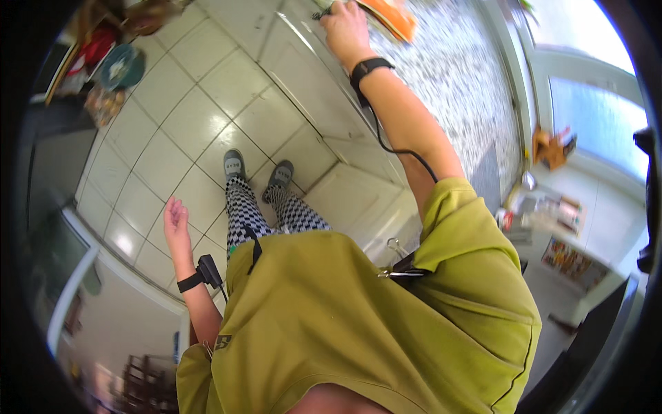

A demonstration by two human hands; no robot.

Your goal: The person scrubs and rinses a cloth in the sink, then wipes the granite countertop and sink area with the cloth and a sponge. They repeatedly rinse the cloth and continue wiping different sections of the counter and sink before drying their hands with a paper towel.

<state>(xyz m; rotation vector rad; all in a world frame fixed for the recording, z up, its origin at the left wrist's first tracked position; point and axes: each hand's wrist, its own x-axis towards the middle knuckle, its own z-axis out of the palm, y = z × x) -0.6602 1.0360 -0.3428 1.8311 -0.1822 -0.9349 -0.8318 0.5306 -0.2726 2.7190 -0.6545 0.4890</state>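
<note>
My right hand reaches out to the top of the view, over the edge of a speckled grey countertop. Its fingers are closed around a small dark thing, too blurred and cut off to name. An orange item, perhaps a packet or cloth, lies on the counter just right of that hand. My left hand hangs low at my left side above the floor, fingers loosely bent and slightly apart, with nothing in it. Each wrist wears a black strap, and a cable runs along each arm.
Pale cabinet doors stand below the counter. Pale tiles cover the floor under my feet. At the far left are a teal bin and a dark appliance. A wooden knife block stands by the window at right.
</note>
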